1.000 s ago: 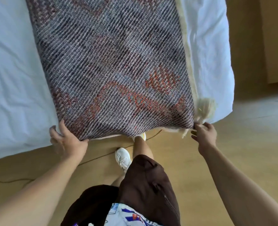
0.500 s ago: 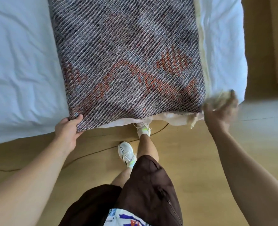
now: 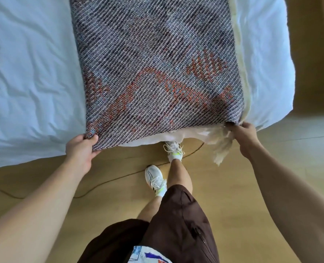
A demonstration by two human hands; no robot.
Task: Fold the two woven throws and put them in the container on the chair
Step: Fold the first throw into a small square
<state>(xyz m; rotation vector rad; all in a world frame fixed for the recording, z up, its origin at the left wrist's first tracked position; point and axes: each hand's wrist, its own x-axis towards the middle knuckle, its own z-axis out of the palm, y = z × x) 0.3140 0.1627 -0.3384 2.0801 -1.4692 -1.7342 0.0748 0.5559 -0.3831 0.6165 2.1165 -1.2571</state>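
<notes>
Both hands, left hand [image 3: 80,151] and right hand [image 3: 245,138], pinch the throw's [image 3: 157,69] near corners, fingers closed; next, carry them toward the frame's top.

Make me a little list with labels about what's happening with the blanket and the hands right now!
Blanket: grey woven throw with orange pattern, spread flat on the bed
Bed: white sheet, wrinkled
Left hand: pinching the throw's near left corner
Right hand: gripping the near right corner, by the cream tassel fringe
Underneath: a pale cream layer peeks out below the near edge
Floor: tan wood floor, with a thin dark cable lying across it
Container and chair: not in view
</notes>
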